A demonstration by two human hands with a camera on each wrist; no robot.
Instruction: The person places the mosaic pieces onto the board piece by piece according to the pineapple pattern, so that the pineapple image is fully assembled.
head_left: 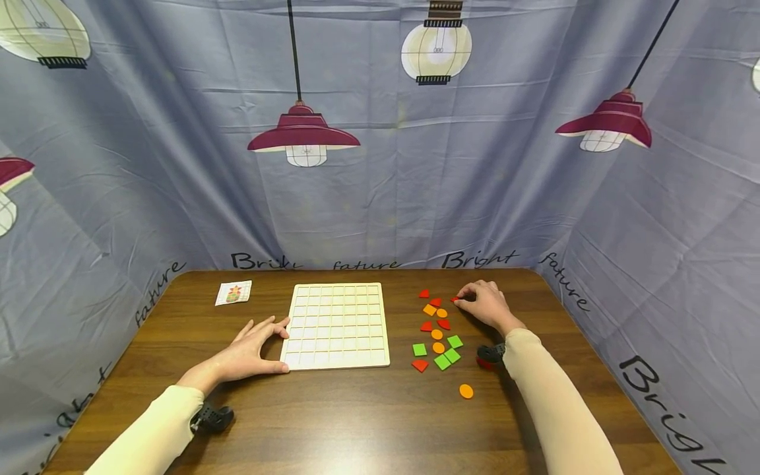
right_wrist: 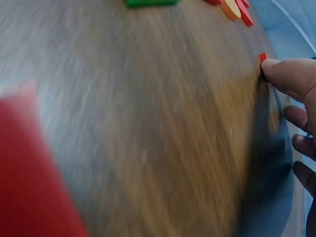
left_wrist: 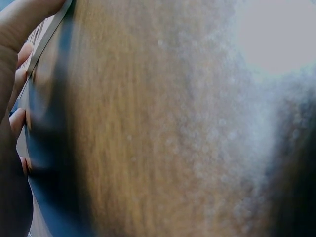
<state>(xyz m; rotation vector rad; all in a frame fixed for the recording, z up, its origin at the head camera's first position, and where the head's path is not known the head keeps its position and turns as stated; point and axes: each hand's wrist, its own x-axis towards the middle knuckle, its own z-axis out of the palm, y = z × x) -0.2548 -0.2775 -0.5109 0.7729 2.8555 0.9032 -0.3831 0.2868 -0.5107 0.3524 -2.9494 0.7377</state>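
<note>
The left hand (head_left: 248,351) is spread with its fingers loosely apart, and its thumb and a fingertip touch the left edge of the white grid board (head_left: 337,326), which lies flat on the wooden table (head_left: 356,422). The right hand (head_left: 485,307) is nearly closed at its tips and pinches a small red piece (right_wrist: 263,57), to the right of the board, near scattered green squares (head_left: 419,349) and orange discs (head_left: 466,392). A picture card (head_left: 233,293) lies behind the left hand.
</note>
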